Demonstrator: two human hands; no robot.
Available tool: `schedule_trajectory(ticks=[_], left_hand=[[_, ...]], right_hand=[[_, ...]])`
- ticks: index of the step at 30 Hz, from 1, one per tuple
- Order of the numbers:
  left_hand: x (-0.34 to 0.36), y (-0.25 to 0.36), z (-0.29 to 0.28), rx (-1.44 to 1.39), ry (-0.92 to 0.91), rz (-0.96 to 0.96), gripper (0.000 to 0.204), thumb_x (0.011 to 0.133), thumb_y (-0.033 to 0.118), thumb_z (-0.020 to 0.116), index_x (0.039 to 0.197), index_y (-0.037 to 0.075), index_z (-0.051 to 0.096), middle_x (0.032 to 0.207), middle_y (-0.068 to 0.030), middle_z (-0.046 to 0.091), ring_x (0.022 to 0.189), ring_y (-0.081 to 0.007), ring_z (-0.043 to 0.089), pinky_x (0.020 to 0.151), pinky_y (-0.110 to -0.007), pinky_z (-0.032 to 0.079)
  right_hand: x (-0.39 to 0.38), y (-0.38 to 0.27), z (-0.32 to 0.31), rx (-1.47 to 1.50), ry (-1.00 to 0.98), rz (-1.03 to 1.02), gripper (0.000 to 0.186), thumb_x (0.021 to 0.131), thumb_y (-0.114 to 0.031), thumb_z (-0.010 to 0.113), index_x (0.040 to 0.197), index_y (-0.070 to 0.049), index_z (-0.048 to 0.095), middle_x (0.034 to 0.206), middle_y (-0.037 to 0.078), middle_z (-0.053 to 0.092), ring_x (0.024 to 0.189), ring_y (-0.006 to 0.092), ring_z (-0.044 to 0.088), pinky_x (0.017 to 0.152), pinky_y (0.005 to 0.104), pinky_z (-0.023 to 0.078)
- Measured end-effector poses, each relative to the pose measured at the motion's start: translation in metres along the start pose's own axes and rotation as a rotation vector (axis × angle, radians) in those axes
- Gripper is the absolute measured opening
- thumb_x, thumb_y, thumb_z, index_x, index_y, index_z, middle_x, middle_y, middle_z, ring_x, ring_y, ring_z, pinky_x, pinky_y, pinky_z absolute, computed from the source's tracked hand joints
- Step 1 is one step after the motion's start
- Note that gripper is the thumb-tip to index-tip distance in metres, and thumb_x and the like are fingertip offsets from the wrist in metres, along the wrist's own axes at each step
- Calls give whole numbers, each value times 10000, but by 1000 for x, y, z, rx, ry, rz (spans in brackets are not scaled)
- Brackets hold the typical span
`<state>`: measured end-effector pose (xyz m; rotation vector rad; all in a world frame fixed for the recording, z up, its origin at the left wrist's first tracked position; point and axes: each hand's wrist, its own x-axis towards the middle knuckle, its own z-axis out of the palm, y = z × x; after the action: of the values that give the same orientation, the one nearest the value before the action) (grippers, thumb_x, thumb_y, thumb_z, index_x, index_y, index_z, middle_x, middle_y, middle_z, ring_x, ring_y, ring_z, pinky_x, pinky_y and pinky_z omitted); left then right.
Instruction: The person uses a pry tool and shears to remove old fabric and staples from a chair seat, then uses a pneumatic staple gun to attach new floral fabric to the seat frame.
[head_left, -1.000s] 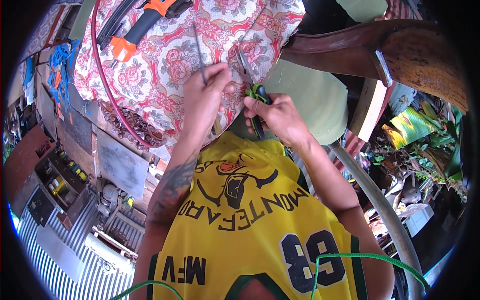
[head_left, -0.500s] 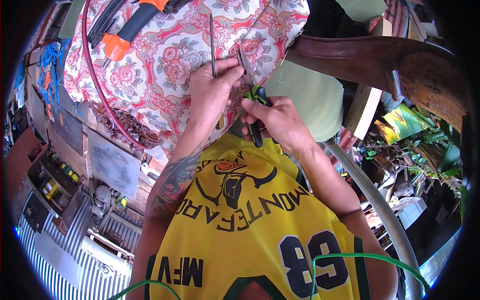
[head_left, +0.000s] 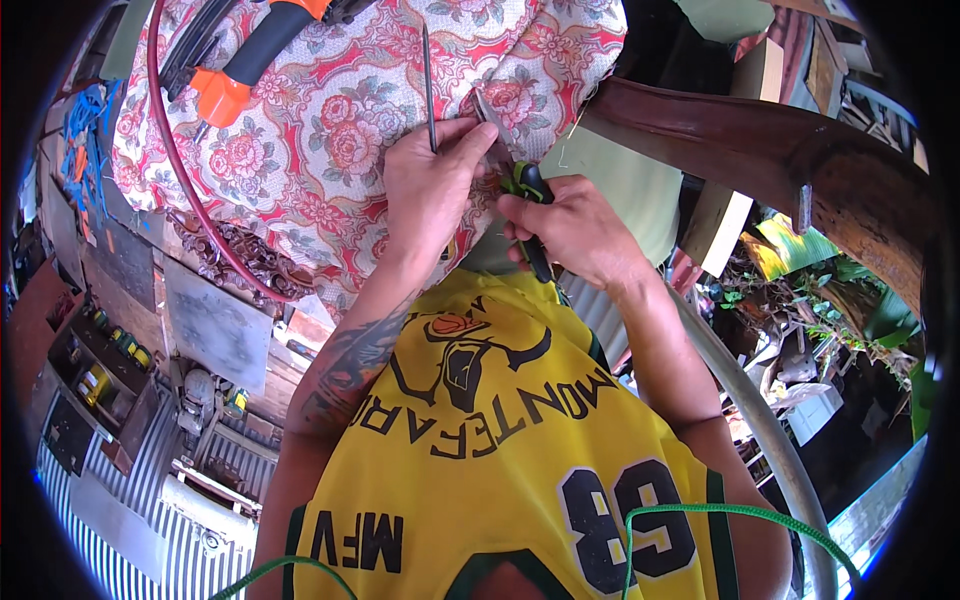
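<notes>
Pliers (head_left: 530,195) with black-and-green handles sit clenched in the right hand (head_left: 575,225), jaws aimed at eleven o'clock. Left hand (head_left: 430,195), just beside at nine o'clock, pinches a thin metal rod (head_left: 428,85) upright. Beyond lies floral cloth (head_left: 340,130).

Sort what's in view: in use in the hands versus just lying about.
In hand:
left hand on thin metal rod
right hand gripping black-and-green-handled tool

Lying about:
floral cloth
orange-handled tool
red hose
wooden beam
green cord
</notes>
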<state>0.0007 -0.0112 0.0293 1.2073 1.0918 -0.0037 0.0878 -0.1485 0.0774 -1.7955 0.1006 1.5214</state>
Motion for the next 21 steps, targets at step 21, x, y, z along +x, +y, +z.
schedule_trajectory(ticks=[21], left_hand=[[8,-16,-7,-180,-72,23,335,990,252,713,1234,23,723,997,-42,770,732,-52,665,486,-201,431]], right_hand=[[-4,-53,-10,-142,-77,308,497,967,-488,693,913,5,672,693,38,582,586,145,594,536,300,488]])
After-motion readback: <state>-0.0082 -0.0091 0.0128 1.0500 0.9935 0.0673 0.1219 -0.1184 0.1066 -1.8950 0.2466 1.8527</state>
